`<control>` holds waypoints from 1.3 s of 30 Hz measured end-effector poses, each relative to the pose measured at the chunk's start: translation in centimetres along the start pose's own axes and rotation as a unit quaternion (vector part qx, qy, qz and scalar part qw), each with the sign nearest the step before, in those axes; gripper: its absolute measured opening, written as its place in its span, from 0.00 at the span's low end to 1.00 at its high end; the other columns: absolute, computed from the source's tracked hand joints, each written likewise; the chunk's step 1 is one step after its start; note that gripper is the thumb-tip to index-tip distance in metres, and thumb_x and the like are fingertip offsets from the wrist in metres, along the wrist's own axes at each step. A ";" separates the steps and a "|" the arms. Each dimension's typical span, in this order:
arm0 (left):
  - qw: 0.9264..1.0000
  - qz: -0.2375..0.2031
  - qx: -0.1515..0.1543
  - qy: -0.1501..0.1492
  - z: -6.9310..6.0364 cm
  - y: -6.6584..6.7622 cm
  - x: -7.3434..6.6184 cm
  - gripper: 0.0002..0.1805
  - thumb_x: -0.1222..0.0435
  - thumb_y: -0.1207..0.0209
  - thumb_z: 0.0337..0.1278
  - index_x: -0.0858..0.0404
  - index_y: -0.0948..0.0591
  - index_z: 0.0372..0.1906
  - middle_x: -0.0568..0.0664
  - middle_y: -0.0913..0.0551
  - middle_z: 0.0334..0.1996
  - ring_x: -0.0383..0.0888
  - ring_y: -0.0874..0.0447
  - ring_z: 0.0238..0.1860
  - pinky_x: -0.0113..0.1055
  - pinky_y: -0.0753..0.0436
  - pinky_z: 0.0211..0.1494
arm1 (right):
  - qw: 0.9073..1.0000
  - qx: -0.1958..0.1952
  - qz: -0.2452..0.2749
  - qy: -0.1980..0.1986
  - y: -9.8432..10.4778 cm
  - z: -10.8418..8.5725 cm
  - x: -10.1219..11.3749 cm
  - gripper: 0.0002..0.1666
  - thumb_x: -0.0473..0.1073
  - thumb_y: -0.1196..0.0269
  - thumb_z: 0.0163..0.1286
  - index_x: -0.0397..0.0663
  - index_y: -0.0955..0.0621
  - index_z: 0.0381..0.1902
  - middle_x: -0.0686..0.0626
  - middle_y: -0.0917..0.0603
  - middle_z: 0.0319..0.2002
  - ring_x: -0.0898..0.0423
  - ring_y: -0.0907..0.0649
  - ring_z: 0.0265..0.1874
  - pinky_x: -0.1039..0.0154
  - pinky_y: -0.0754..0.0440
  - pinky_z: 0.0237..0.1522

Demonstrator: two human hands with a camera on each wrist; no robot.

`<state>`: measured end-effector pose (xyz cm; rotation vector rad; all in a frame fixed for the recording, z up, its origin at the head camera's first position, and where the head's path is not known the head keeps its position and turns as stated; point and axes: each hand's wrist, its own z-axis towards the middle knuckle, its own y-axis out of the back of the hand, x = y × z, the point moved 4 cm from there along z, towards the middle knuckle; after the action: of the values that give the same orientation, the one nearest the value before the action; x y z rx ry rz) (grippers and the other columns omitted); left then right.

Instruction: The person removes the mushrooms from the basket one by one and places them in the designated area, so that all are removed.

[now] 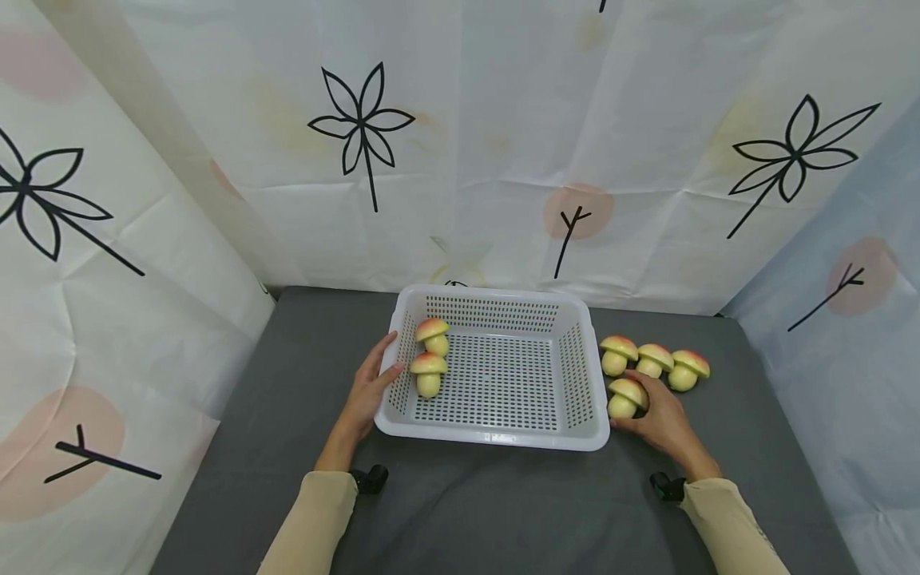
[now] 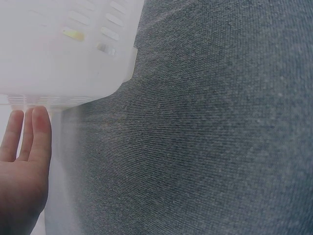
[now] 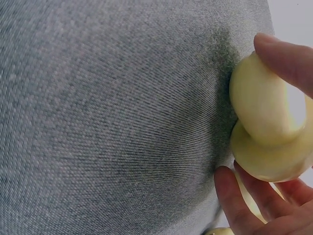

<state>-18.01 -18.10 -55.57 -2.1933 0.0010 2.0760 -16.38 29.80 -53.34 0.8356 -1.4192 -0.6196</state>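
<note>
A white perforated basket [image 1: 496, 437] stands on the grey cloth, with two toy mushrooms [image 1: 428, 385] inside at its left end. The left hand [image 1: 366, 397] touches the basket's left side; in the left wrist view the fingers of that hand [image 2: 27, 166] are straight against the basket wall [image 2: 58, 63]. Right of the basket, the right hand [image 1: 663, 417] grips a mushroom [image 1: 622, 399] with a red-yellow cap. The right wrist view shows this mushroom [image 3: 266, 103] between the thumb and fingers of the hand [image 3: 274, 210], close to the cloth.
Several mushrooms [image 1: 652, 359] stand in a row just behind the right hand, right of the basket. Grey cloth [image 1: 460, 511] covers the table. White curtains [image 1: 460, 144] with leaf drawings hang behind and at both sides.
</note>
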 end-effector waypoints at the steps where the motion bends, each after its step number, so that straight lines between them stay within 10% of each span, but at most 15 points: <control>1: 1.000 0.000 0.000 0.000 0.0 0.0 0.0 0.34 0.63 0.44 0.76 0.50 0.41 0.80 0.50 0.43 0.79 0.59 0.33 0.70 0.63 0.27 0.61 | 1.000 0.001 0.000 0.000 0.0 0.0 0.0 0.55 0.41 0.18 0.51 0.31 0.34 0.71 0.27 0.31 0.65 0.29 0.30 0.62 0.31 0.33 0.59; 39: 1.000 -0.015 -0.002 0.006 -0.4 -0.4 -0.7 0.34 0.65 0.45 0.76 0.50 0.42 0.81 0.52 0.41 0.78 0.60 0.32 0.69 0.60 0.25 0.60 | 0.997 -0.052 0.039 0.033 3.6 -0.4 2.4 0.52 0.41 0.20 0.55 0.32 0.34 0.72 0.29 0.29 0.65 0.29 0.27 0.60 0.35 0.26 0.53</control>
<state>-17.66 -17.82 -54.81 -2.1940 -0.0347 2.0477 -16.20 30.07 -49.00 0.7093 -1.3423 -0.5968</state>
